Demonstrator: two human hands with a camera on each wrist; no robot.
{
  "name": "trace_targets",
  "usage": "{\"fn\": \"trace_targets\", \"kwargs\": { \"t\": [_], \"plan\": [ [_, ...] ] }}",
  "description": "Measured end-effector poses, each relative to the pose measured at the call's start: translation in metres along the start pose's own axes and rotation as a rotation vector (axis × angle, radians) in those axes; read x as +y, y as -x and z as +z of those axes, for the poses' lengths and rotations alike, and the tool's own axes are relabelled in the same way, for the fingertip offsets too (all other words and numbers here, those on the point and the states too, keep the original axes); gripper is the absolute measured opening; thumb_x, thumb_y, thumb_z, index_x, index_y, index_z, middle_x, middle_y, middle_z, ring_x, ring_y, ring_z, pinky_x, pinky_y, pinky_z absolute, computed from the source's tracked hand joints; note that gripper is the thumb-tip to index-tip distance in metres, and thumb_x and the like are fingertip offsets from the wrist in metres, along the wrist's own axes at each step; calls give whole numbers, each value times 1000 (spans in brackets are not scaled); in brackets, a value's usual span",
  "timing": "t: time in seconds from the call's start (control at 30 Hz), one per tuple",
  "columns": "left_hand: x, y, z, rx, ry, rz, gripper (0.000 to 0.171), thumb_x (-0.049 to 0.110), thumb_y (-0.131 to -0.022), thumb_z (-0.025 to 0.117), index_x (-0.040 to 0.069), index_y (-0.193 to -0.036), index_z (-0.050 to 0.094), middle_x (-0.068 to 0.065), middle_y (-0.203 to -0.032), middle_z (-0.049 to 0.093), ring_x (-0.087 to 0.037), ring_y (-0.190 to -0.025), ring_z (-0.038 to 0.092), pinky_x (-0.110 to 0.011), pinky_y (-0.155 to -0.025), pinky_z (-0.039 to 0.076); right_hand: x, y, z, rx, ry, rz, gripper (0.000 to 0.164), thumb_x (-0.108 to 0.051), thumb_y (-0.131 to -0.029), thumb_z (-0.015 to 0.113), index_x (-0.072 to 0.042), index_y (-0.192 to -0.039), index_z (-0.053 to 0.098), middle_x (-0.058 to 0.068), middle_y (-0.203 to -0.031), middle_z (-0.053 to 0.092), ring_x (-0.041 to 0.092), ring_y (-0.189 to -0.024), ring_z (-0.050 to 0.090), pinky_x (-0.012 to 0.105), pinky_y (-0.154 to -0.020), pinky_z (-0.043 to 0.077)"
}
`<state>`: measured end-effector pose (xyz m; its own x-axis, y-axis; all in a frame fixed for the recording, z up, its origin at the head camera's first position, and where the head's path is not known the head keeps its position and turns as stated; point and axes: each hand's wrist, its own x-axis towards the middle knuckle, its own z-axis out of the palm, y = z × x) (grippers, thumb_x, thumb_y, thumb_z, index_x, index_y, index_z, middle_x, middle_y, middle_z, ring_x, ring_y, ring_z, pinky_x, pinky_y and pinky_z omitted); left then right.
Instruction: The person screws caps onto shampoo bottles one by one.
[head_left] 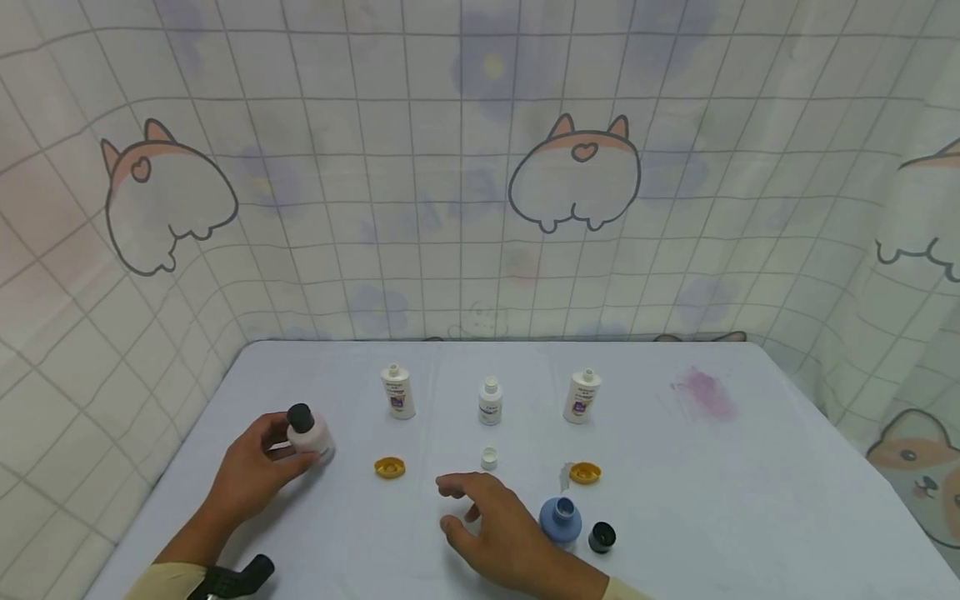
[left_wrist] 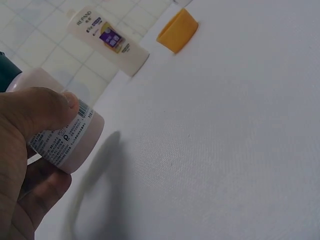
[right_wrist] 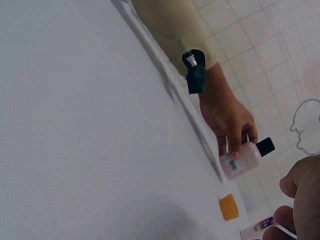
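My left hand (head_left: pixel 251 475) grips a pale pink bottle (head_left: pixel 315 440) with a black cap at the table's left side. In the left wrist view the thumb lies across the printed label of this bottle (left_wrist: pixel 72 142), with the fingers behind it. My right hand (head_left: pixel 502 533) holds nothing and hovers over the front middle, fingers apart and loosely bent. Just right of it stands an uncapped blue bottle (head_left: pixel 560 527), partly overlapped by the hand. A loose black cap (head_left: pixel 602 537) lies beside that bottle. A small white cap (head_left: pixel 489 458) sits beyond the right hand's fingers.
Along the back stand a white bottle (head_left: pixel 398 394) at left, a smaller white bottle (head_left: pixel 491 403) in the middle and another white bottle (head_left: pixel 581 397) at right, all uncapped. Yellow caps lie nearer, one left (head_left: pixel 389 467), one right (head_left: pixel 585 473). A patterned curtain (head_left: pixel 420 183) hangs behind.
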<state>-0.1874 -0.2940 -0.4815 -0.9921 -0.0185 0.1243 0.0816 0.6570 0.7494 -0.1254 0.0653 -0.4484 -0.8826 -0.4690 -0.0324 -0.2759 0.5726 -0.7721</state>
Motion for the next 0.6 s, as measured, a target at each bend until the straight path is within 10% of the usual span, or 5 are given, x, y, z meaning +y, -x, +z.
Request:
{"fn": "trace_targets", "kwargs": {
  "t": [0.4,0.6],
  "plan": [
    [-5,0,-4,29,-35,-9,73,50,-73,75,9,-126,46,-14,-121,56,-30,-106,58,-42,-84,52,2,1,0,-7,-25,6,41,-33,-91,62,-30,-130,49,-16,-119,54,0,-86,52,22,-76,51],
    [-8,-2,-6,29,16,-10,76,44,-72,79,6,-128,44,-17,-121,56,-30,-106,59,-27,-81,53,2,0,0,-8,-25,14,42,-32,-91,63,-30,-130,49,-17,-118,53,0,-86,52,23,-77,51]
  ]
}}
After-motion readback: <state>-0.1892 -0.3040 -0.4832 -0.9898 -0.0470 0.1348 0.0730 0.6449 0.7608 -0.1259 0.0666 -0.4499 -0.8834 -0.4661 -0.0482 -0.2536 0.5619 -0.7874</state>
